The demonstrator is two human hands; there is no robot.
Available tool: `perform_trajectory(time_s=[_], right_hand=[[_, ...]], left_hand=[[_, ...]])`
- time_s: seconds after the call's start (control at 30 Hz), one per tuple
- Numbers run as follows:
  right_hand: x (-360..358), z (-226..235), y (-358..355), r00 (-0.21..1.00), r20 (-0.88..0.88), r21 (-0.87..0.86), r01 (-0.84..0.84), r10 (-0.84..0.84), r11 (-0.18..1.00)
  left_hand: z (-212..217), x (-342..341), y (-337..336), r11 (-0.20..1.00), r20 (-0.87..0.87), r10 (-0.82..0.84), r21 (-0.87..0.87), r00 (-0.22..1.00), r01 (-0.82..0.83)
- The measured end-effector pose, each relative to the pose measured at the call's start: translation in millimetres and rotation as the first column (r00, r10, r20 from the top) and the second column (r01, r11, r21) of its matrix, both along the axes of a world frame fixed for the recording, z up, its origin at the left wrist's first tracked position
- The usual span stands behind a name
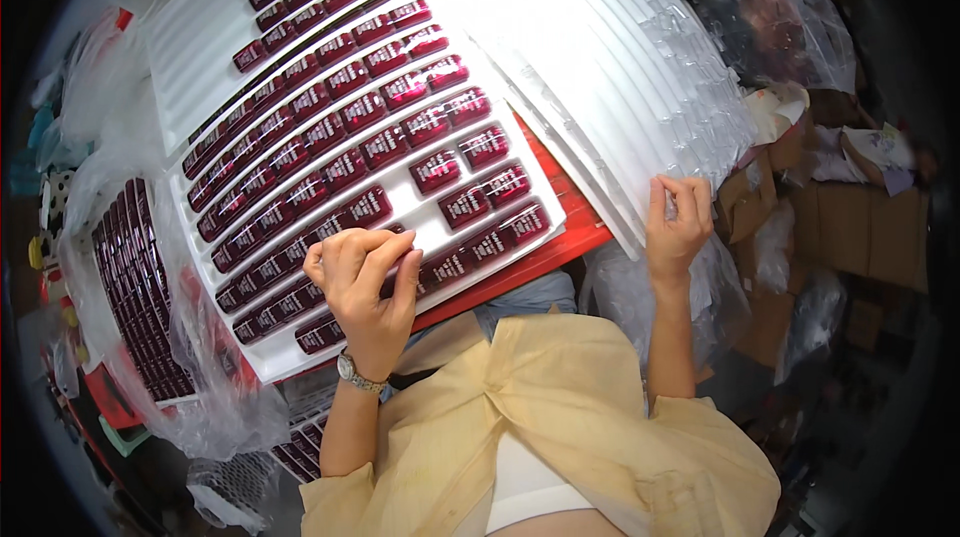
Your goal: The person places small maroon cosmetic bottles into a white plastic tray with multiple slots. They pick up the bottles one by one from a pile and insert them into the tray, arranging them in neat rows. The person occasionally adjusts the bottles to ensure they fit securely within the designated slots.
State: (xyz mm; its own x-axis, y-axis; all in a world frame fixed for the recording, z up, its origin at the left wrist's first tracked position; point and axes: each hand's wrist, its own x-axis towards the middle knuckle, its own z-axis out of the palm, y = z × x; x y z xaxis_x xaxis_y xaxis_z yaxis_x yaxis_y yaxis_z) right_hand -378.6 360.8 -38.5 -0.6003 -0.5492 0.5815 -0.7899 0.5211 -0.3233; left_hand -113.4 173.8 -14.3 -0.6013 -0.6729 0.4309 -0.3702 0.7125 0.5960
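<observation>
left hand (362, 272) pinching dark red glossy rectangular cap (402, 249) in white plastic tray (433, 220) on red surface (560, 237); right hand (677, 224) gripping stacked empty white trays (600, 67). i judge mid-seating; next needs pressing flat.

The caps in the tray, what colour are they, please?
Dark glossy red caps, white tray; head view.

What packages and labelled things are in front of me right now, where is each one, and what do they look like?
Dark red labelled pieces: rows in the white tray at centre, small glossy rectangles; left hand rests on them.
Stack of empty trays: upper right, white and clear ribbed plastic; right hand grips its near edge.
Bagged tray: far left, dark red pieces under clear plastic.
Cardboard boxes: right side, brown.
Plastic bag: top right, clear, crumpled.
</observation>
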Motion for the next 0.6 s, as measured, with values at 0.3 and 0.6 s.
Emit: perform_trajectory(time_s=[0.3, 0.6], right_hand=[[-41, 35, -29, 0.978, 0.168, -0.080, -0.108, 0.120, 0.991], [-63, 55, -125, -0.260, 0.646, -0.686, 0.217, 0.718, 0.695]], left_hand=[[1, 6, 6, 0.996, 0.171, -0.060, -0.053, 0.983, 0.070], [6, 13, -7, 0.996, 0.265, 0.085, -0.063, 0.961, -0.070]])
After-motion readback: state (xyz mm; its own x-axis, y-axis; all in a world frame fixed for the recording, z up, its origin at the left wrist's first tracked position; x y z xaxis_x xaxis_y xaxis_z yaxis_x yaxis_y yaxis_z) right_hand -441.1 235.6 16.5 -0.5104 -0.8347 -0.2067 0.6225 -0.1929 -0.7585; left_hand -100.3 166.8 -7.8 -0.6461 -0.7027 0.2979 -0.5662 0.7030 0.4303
